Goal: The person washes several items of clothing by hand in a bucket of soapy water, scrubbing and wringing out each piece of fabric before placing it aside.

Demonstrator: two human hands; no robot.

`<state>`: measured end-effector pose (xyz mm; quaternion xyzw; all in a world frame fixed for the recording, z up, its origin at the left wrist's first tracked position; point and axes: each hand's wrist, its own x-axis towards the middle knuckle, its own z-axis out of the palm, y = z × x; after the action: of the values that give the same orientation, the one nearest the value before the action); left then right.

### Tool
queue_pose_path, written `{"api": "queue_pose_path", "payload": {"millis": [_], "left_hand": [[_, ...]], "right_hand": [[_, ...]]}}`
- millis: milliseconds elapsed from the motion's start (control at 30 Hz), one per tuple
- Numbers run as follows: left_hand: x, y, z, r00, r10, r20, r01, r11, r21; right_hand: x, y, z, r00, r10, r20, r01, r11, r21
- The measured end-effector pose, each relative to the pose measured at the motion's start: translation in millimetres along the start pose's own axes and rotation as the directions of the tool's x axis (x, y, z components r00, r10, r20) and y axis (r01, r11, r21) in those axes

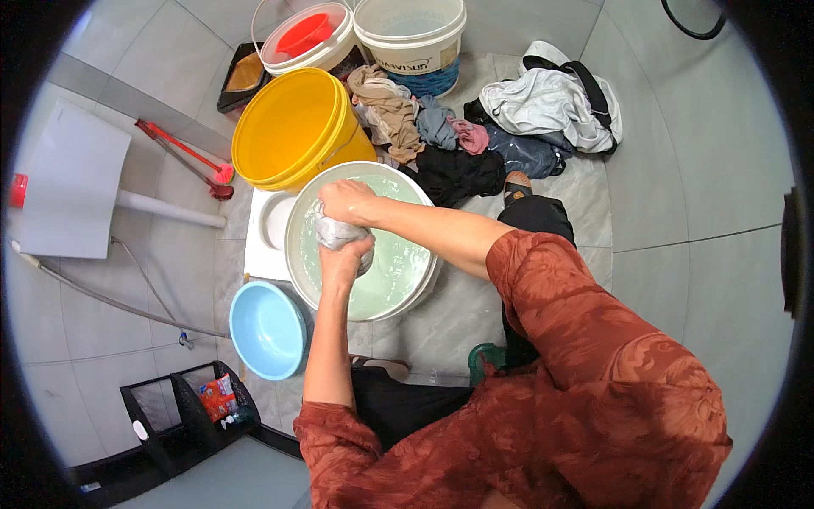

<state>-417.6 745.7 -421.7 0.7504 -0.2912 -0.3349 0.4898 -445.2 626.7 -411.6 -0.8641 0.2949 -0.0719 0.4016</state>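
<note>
Both my hands are clenched around a wad of wet light-grey cloth [340, 233] over a large white bucket [416, 304]. My right hand [346, 201] grips the upper end and my left hand [345, 261] grips the lower end. The cloth is bunched tight, and part of it is hidden by my fingers. Beneath it, pale greenish water [394, 254] fills much of the bucket. Whether the cloth touches the water, I cannot tell.
A yellow bucket [286, 127] stands beyond, near white buckets [407, 38]. Clothes [458, 172] and a white garment [547, 102] lie on the floor. A light-blue basin [267, 331], long-handled red brushes [191, 153] and a black rack [184, 413] are on the left. A green stool [486, 362] is beside me.
</note>
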Motion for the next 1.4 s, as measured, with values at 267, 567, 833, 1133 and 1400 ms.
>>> {"api": "queue_pose_path", "payload": {"millis": [267,567,833,1133,1400], "left_hand": [[-6,11,-8,0.948,-0.229,0.223,0.290,0.909,-0.301],[-1,44,-55,0.998,-0.057,-0.037,0.005,0.604,-0.797],[-4,17,-53,0.930,-0.360,0.077,0.338,0.751,-0.567],[-6,13,-34,0.896,-0.428,0.118,0.441,0.825,-0.353],[7,15,-14,0.878,-0.463,0.122,0.478,0.835,-0.273]], "right_hand": [[20,29,11,0.996,0.080,0.042,-0.090,0.928,0.363],[134,-56,-61,0.916,0.399,0.030,0.061,-0.213,0.975],[144,-4,-65,0.558,-0.087,-0.825,0.355,0.924,0.143],[101,293,-70,0.570,0.628,-0.530,-0.633,0.747,0.205],[81,390,-35,0.618,0.690,-0.377,-0.750,0.661,-0.021]]}}
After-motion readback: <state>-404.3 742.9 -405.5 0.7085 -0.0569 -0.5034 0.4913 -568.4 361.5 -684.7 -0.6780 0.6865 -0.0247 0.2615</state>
